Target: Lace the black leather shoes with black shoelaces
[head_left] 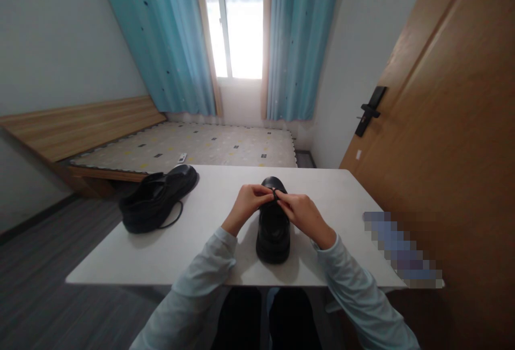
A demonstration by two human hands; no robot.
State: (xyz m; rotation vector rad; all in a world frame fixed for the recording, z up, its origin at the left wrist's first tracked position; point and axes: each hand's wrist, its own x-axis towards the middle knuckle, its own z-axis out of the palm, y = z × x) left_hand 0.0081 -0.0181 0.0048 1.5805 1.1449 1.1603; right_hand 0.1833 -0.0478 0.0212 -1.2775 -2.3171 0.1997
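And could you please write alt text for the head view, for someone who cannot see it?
A person's left hand and right hand pinch the lace of a black shoe on a white table. A second black shoe is to the left; a bed and curtained window are behind.

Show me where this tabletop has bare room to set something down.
The white table is bare between the black shoe at the left, with its loose shoelace, and the left hand; and from the right hand to the pixelated area at the right edge. It is crowded mid-table, where both hands meet over the second black shoe.
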